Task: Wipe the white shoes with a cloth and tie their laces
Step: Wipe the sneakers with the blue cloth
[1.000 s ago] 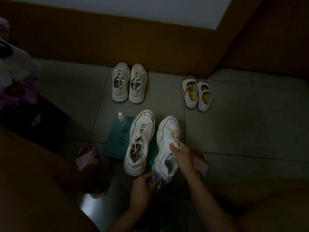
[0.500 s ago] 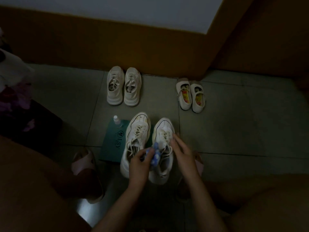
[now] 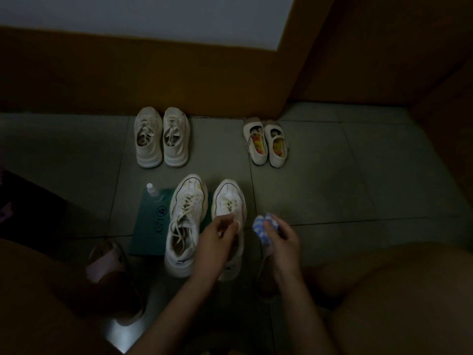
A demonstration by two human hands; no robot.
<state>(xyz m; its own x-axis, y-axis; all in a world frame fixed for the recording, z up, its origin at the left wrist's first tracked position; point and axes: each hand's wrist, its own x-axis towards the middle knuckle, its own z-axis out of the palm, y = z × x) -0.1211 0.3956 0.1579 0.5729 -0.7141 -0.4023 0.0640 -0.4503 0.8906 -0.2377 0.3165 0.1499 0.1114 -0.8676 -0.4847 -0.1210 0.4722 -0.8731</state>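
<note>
Tiled floor [image 3: 332, 188]: your left hand [image 3: 217, 242] grips one white shoe [image 3: 227, 198] at its laces; your right hand [image 3: 284, 244], just beside, clutches the cloth [image 3: 263, 226]. Beyond both hands: spray bottle [image 3: 151, 190], beige sneakers [image 3: 149, 149], strap shoes [image 3: 276, 156].

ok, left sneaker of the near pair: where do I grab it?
Take the left sneaker by its heel collar, coming from the near side and above. Its heel points at the person, the mouth gapes and the laces lie loose, so fingers can likely hook inside. The right sneaker and the left hand crowd its right flank.
</note>
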